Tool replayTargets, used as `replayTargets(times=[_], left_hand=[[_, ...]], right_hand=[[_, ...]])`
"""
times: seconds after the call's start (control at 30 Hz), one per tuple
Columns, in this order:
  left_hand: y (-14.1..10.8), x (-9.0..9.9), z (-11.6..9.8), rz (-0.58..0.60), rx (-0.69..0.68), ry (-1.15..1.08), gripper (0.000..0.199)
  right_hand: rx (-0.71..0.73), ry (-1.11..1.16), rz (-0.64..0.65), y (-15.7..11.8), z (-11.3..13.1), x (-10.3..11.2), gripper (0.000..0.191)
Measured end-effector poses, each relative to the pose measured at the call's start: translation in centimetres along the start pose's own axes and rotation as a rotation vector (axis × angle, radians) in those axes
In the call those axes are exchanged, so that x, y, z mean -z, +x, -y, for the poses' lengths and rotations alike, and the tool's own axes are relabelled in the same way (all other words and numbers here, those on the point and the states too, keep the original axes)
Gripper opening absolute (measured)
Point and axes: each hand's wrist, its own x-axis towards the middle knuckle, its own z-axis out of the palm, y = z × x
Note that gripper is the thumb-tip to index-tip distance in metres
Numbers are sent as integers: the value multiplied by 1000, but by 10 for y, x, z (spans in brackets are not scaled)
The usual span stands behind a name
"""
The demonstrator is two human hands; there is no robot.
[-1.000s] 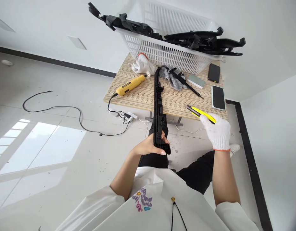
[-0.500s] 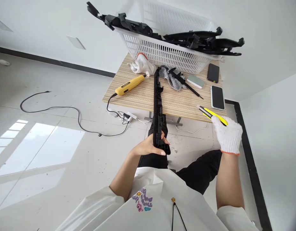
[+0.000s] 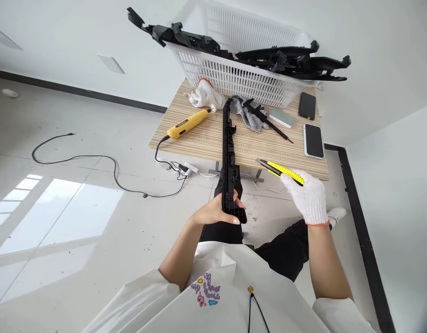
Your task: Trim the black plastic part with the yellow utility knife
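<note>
While the long black plastic strip (image 3: 228,157) runs from my lap up to the striped table (image 3: 199,136), I see my left hand (image 3: 213,212) closed round its near end, bare fingers wrapped underneath and thumb on top. At about two o'clock from that grip, my gloved right hand (image 3: 308,199) is clenched on a yellow utility knife (image 3: 281,170), its tip pointing toward the strip but well apart from it. Further out on the table, at eleven o'clock from the strip, lies a yellow corded tool (image 3: 187,123), with a spare white glove (image 3: 204,95) beyond it. At one o'clock sit a grey cloth (image 3: 243,111), two phones (image 3: 313,140) (screens dark) and a white basket (image 3: 244,76) holding more black parts (image 3: 289,58).
</note>
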Motion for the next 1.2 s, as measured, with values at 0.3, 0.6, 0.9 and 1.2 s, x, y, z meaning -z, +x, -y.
replayTargets(times=[0.3,0.6,0.9,1.2], left_hand=[[-1,1,-8,-4,22,-4,56],[-2,6,-3,-7,26,13,55],[-5,4,-11,-12,35,22,54],[-15,-2,-2,-146,-40,-78,50]], right_hand=[[67,-69,-34,3,2,0,36],[17,-128,-117,7,3,-5,39],[-301,377,-257,7,-15,0,32],[-466,1353,116,-36,-22,-16,39]])
